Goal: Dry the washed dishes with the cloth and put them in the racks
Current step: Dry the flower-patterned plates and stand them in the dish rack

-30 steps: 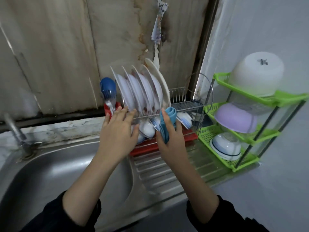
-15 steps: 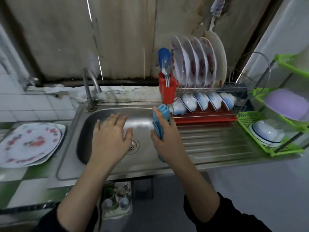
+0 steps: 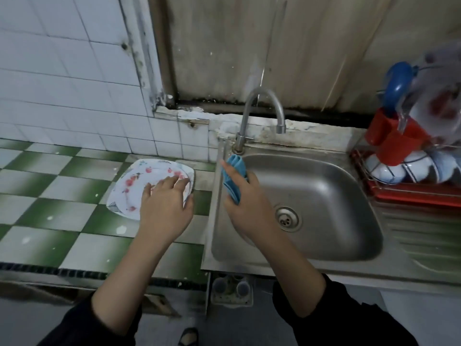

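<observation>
Blue cloth [image 3: 234, 172] clamped in right hand [image 3: 249, 211] grip; left hand [image 3: 166, 208], grip apart, on plate [image 3: 134, 188].

White square plate with red flower print [image 3: 139, 188]: near right corner hidden under the left hand [image 3: 166, 208]; a second rim shows at its right, count in the pile not discernible. Blue folded cloth [image 3: 234, 168]: lower half hidden inside the right hand [image 3: 245, 209]. Red-trayed wire dish rack [image 3: 411, 193]: cut off by the right edge. Upright plates [image 3: 441, 106] in it: blurred, pattern unreadable. Dark object on the floor [image 3: 188, 337]: cut by the bottom edge, unidentifiable.
</observation>
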Motion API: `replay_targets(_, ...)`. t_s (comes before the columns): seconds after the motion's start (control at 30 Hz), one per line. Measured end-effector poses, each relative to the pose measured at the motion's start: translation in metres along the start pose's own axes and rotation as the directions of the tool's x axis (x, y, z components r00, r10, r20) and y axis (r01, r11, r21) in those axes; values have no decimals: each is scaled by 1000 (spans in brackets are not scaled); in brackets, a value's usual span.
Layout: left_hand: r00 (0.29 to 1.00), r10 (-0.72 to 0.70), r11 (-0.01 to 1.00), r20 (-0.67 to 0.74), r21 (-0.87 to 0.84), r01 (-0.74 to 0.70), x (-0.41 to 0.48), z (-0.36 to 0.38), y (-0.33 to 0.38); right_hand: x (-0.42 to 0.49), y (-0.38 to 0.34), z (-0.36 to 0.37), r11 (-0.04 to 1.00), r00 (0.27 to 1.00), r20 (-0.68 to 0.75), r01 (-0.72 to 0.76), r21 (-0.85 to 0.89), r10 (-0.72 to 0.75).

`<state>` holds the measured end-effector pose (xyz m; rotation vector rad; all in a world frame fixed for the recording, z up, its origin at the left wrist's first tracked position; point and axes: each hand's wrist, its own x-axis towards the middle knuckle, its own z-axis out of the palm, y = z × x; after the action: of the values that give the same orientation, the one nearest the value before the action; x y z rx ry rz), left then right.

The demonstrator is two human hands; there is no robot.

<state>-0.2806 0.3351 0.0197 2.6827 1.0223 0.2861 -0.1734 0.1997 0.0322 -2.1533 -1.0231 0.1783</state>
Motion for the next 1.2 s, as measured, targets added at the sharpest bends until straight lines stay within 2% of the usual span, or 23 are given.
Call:
replay_targets(0.2, 996, -46, 999, 76, 32, 44, 46, 17, -97, 59, -32, 78, 999, 993, 117, -8, -42, 13)
replay_targets(0.33, 980, 32, 996, 199, 75, -48, 76, 50, -141, 96, -38, 123, 992, 982, 180, -32, -123, 54)
replay_targets(0.5, 905, 53, 994, 422, 64, -88, 104, 93, -175, 137, -35, 168, 969, 940, 319, -45, -244, 124)
replay_targets(0.63, 812, 69, 973, 579, 139, -182, 111, 116, -192, 164, -24, 199, 935, 843, 493, -32, -355, 215)
replay_targets(0.73, 805, 103, 942, 584, 204, -268, 108, 128, -200, 177, -19, 217, 866, 775, 591, 123, -485, 222)
replay_targets(0.87, 818, 138, 892, 559, 289, -348, 103, 136, -205, 189, -13, 230, 769, 706, 652, 243, -591, 278)
replay_targets(0.93, 803, 169, 833, 572, 353, -427, 103, 136, -205, 192, -10, 232, 726, 661, 679, 290, -623, 319)
replay_targets(1.03, 752, 226, 737, 619, 396, -548, 100, 135, -205, 195, -3, 234, 705, 622, 702, 320, -633, 348)
replay_targets(1.2, 748, 265, 740, 608, 369, -562, 96, 131, -203, 194, 2, 222, 704, 584, 737, 362, -611, 339)
